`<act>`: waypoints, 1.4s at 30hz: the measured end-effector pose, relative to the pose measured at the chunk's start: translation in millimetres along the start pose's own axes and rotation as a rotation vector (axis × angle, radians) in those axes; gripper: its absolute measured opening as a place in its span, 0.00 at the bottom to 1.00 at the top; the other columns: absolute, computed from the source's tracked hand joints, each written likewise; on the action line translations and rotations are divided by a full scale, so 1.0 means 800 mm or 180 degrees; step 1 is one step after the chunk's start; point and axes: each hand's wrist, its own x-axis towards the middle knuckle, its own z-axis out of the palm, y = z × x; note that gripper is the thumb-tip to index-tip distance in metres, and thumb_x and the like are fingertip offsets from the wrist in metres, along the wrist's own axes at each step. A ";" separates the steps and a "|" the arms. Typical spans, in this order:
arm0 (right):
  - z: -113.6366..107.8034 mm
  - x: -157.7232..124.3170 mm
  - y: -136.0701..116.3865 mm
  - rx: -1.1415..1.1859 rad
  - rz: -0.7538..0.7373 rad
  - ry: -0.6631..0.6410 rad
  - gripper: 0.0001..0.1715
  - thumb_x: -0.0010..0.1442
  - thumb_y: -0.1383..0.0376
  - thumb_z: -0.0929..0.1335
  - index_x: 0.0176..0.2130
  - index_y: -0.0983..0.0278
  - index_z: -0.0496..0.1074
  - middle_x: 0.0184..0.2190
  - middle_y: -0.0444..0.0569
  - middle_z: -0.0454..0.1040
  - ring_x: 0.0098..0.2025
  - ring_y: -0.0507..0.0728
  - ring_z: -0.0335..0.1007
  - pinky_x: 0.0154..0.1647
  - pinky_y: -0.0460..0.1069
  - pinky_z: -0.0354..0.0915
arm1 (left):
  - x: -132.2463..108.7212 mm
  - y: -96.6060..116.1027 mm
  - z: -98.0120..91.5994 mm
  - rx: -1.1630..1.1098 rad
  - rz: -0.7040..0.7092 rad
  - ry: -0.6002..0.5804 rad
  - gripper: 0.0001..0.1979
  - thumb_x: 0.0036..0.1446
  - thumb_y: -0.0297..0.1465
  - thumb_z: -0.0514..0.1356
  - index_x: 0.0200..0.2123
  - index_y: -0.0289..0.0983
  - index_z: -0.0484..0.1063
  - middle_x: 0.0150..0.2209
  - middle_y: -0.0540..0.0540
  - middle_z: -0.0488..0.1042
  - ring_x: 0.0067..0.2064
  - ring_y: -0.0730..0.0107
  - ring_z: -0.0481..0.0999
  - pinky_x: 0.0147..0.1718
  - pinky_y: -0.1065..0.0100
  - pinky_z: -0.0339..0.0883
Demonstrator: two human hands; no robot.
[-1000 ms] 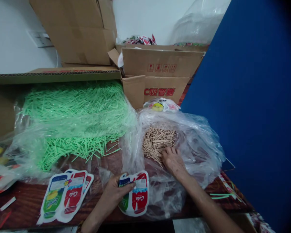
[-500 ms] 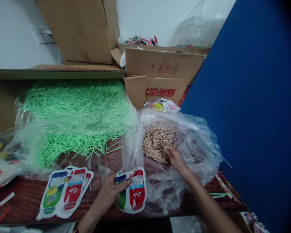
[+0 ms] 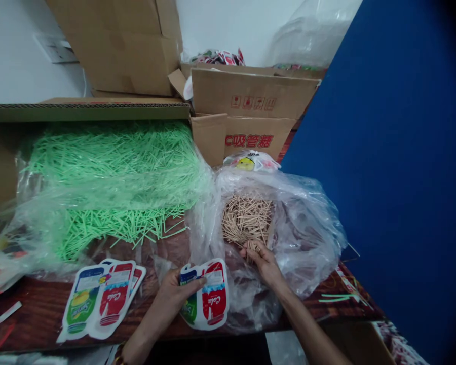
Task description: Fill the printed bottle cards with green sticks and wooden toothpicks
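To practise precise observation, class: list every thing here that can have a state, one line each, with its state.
Left hand: closed on bottle-shaped printed cola pouch.
Right hand: pinching a few thin tan sticks.
Clear plastic bag: open, crumpled, holding the stick pile.
Thin green sticks: heaped, spilling forward.
Stack of printed pouches: flat on brown wooden table.
Brown cardboard box with red lettering: flap open.

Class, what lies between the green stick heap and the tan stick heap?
Crumpled clear plastic bag film, bunched between the green stick heap and the tan stick heap; the head view shows it.
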 end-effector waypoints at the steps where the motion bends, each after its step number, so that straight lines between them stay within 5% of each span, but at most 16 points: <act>1: 0.000 0.000 0.000 0.0061 0.0072 -0.0016 0.13 0.57 0.55 0.68 0.37 0.62 0.71 0.31 0.45 0.76 0.33 0.54 0.68 0.37 0.48 0.63 | 0.000 0.002 0.001 -0.0002 -0.0004 0.0014 0.12 0.42 0.35 0.70 0.24 0.34 0.74 0.23 0.49 0.79 0.25 0.68 0.75 0.25 0.72 0.67; 16: -0.028 0.046 -0.026 -0.0398 0.0145 0.0095 0.15 0.52 0.52 0.70 0.29 0.61 0.69 0.25 0.45 0.75 0.28 0.57 0.71 0.31 0.52 0.68 | -0.004 0.000 -0.002 -0.0193 -0.0062 -0.0080 0.12 0.43 0.35 0.70 0.26 0.33 0.75 0.26 0.48 0.80 0.27 0.66 0.77 0.28 0.70 0.69; 25: -0.017 -0.011 -0.022 -0.0116 -0.0021 -0.0191 0.16 0.57 0.52 0.67 0.31 0.63 0.70 0.27 0.44 0.73 0.30 0.54 0.68 0.35 0.49 0.63 | -0.006 0.002 0.000 -0.0014 -0.0023 -0.0161 0.11 0.44 0.35 0.70 0.26 0.33 0.76 0.26 0.47 0.81 0.27 0.66 0.77 0.27 0.71 0.68; 28: -0.013 -0.017 -0.021 0.0281 0.0048 0.0057 0.13 0.57 0.54 0.68 0.32 0.62 0.70 0.27 0.44 0.73 0.30 0.54 0.68 0.36 0.50 0.63 | -0.006 0.008 0.006 0.0094 0.0006 -0.0328 0.10 0.45 0.35 0.69 0.26 0.33 0.77 0.25 0.48 0.80 0.27 0.66 0.76 0.28 0.71 0.67; 34: 0.023 -0.020 -0.095 0.2096 0.0040 0.0217 0.08 0.58 0.59 0.69 0.37 0.58 0.68 0.31 0.42 0.76 0.38 0.57 0.74 0.50 0.57 0.65 | -0.006 0.025 0.025 0.0147 -0.0192 -0.0706 0.10 0.46 0.34 0.68 0.29 0.33 0.77 0.28 0.47 0.80 0.30 0.64 0.76 0.30 0.69 0.66; 38: 0.062 -0.030 -0.127 0.2242 -0.0183 0.0167 0.07 0.58 0.59 0.69 0.37 0.57 0.67 0.29 0.42 0.77 0.37 0.56 0.76 0.56 0.58 0.61 | -0.007 0.031 0.030 0.0125 -0.0113 -0.0937 0.07 0.47 0.31 0.67 0.27 0.32 0.77 0.26 0.49 0.78 0.27 0.70 0.73 0.29 0.71 0.64; 42: 0.089 -0.039 -0.122 0.2103 0.0019 0.0053 0.09 0.59 0.57 0.68 0.37 0.58 0.66 0.29 0.44 0.78 0.46 0.58 0.74 0.57 0.58 0.60 | -0.009 0.033 0.028 0.0037 -0.0115 -0.0963 0.08 0.46 0.31 0.68 0.29 0.32 0.77 0.26 0.49 0.78 0.27 0.70 0.73 0.30 0.71 0.64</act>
